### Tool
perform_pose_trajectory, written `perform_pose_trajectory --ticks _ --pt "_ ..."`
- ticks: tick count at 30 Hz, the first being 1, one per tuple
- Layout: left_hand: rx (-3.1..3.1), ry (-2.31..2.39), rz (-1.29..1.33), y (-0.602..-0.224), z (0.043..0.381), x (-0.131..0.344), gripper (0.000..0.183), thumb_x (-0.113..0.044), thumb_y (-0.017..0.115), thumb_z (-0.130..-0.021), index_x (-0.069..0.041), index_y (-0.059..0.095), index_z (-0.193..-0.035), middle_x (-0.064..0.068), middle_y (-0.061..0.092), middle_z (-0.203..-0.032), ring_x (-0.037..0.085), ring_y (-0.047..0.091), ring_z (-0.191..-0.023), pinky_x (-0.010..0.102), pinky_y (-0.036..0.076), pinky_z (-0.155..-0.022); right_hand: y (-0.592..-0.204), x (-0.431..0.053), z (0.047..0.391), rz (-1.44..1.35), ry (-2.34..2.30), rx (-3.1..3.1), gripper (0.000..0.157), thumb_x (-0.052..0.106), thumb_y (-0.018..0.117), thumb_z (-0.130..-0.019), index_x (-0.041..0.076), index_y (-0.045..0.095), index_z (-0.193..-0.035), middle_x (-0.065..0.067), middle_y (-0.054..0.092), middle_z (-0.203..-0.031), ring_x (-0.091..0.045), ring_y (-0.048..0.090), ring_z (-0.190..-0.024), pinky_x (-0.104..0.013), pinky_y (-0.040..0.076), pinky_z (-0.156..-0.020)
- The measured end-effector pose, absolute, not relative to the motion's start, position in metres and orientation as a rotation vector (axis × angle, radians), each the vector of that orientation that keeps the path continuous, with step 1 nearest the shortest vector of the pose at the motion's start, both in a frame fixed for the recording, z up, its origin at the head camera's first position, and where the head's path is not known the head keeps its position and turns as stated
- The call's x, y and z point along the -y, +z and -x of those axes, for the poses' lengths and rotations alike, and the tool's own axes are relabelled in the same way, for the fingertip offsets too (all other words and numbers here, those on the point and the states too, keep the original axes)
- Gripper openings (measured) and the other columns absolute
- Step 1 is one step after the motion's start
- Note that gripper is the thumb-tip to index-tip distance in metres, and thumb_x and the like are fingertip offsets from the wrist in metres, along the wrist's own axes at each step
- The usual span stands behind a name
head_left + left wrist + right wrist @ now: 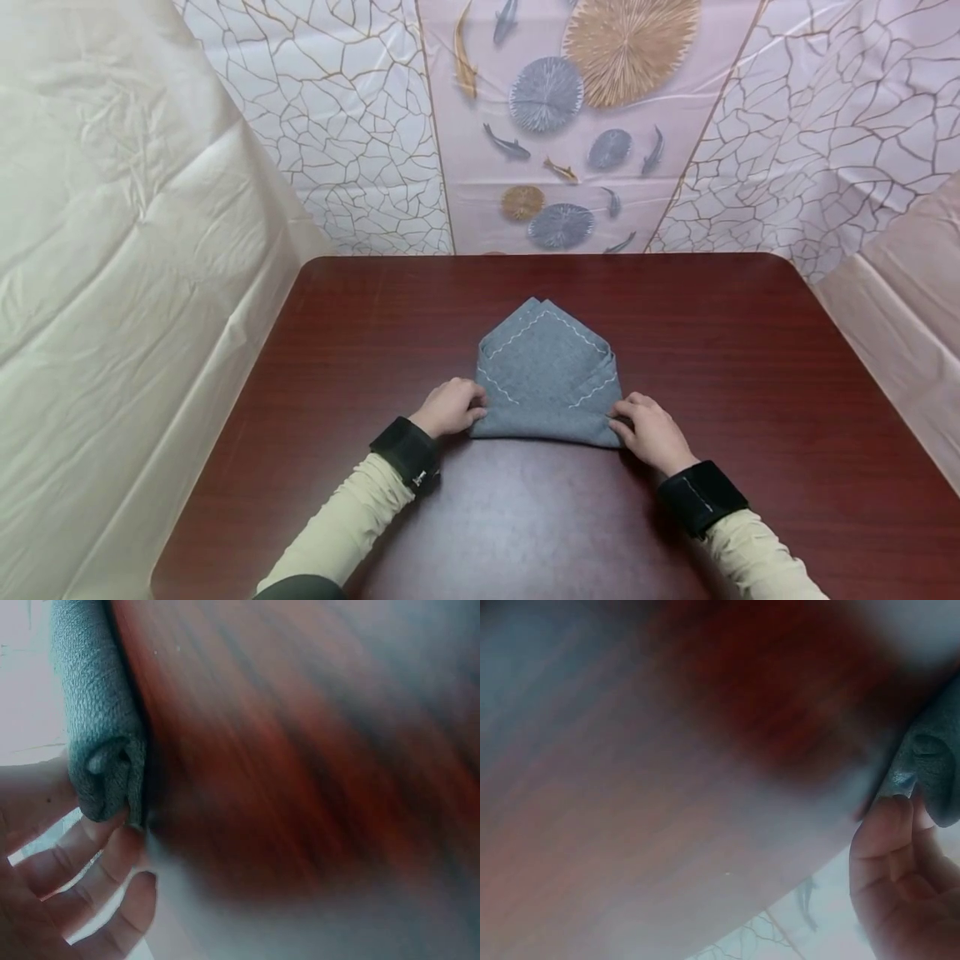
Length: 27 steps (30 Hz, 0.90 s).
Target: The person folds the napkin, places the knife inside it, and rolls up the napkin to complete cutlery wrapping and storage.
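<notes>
A grey cloth with white wavy stitching lies folded on the table, its two-peaked point facing the far side. Its near edge is turned over into a thick roll, whose coiled end shows in the left wrist view. At the left end of that roll, my left hand grips the cloth, thumb on one side and fingers at the other. My right hand pinches the right end between thumb and fingers; in the right wrist view the fingertips meet the fabric at its edge. The underside of the cloth is hidden.
The dark red wooden table has rounded far corners. Behind it hangs a patterned curtain with fish and round motifs; a cream sheet drapes along the left and a pale one along the right. Both wrists wear black bands.
</notes>
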<state>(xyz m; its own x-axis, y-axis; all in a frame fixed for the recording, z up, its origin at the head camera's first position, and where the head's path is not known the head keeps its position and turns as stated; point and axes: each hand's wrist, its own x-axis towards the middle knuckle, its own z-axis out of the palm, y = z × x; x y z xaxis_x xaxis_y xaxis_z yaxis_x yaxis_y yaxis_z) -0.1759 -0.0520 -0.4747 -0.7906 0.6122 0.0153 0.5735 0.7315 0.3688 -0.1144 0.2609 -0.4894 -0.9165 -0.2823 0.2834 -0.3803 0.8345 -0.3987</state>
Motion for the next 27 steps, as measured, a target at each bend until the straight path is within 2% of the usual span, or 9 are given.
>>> perform_pose_trajectory --ticks 5,27 --pt "-2.808 0.520 -0.919 -0.4744 0.1749 0.0496 0.011 -0.016 0.069 -0.080 -0.013 0.060 -0.074 -0.002 0.054 -0.069 0.013 0.052 -0.063 0.032 0.043 -0.054 -0.4887 -0.2595 0.1143 -0.481 0.616 2.843 0.010 0.005 0.072 -0.075 0.009 0.065 -0.081 0.000 0.049 -0.075 -0.022 0.051 -0.070 -0.036 0.042 -0.058" --pt "-2.844 0.479 -0.928 -0.4774 0.1730 0.0490 0.007 -0.017 0.068 -0.081 -0.015 0.062 -0.078 -0.001 0.059 -0.077 0.016 0.057 -0.071 0.034 0.047 -0.059 -0.4926 -0.2576 0.1138 -0.519 0.509 2.783 0.012 0.006 0.074 -0.072 0.009 0.064 -0.078 -0.001 0.049 -0.073 -0.023 0.050 -0.069 -0.036 0.043 -0.055"
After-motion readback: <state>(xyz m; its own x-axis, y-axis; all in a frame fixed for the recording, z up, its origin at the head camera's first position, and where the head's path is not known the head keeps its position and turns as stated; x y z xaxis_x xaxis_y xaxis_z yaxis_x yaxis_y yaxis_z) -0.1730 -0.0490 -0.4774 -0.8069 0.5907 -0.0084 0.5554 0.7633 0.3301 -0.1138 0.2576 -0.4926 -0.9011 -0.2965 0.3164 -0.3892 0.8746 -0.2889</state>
